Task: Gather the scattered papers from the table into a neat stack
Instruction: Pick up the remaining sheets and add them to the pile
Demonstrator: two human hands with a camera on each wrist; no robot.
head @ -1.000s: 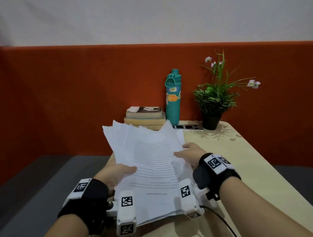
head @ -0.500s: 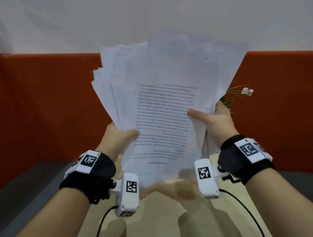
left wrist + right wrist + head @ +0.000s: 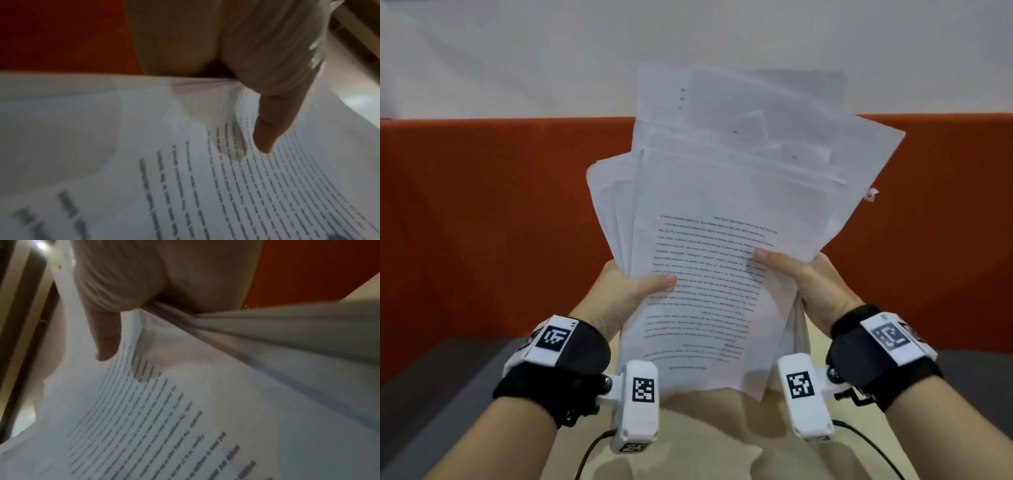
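Ahead blocked by the raised, fanned papers (image 3: 736, 212). Open room beneath, over the bare surface (image 3: 702, 442). Orange partition (image 3: 482, 205) closing off the far side.

Orange partition (image 3: 500, 212), pale wall (image 3: 517, 51), seemingly grey floor (image 3: 441, 394)

A sheaf of white printed papers (image 3: 726, 246), upright and fanned unevenly at the top, hangs clear above the table, front sheet's text upside down.

The papers (image 3: 726, 219) are thin matt white sheets with grey print, the table (image 3: 709, 442) a smooth pale wood-look top, the wall panel (image 3: 482, 212) a matt orange felt-like cloth.
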